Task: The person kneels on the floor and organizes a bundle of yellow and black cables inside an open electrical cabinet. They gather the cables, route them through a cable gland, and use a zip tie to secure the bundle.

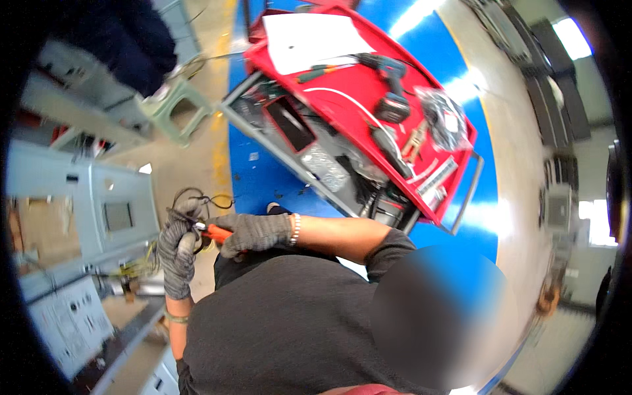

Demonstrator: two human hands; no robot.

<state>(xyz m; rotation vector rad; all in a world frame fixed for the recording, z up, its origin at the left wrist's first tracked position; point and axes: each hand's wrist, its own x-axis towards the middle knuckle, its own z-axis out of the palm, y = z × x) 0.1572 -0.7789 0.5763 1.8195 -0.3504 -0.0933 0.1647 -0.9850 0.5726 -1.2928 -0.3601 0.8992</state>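
Just left of the red tool cart, the gloved left hand has its fingers curled tight around black wires. The right hand grips the orange-handled pliers, closed on them, meeting the wires.

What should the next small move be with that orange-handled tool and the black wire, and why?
Probably close the orange-handled tool on the black wire. The gloved right hand grips the handles, the gloved left hand holds the wire bundle upright, and the tool's head already sits against the wire at the left hand's fingers. How the head stands on the wire is too small to tell, so check the seating first.
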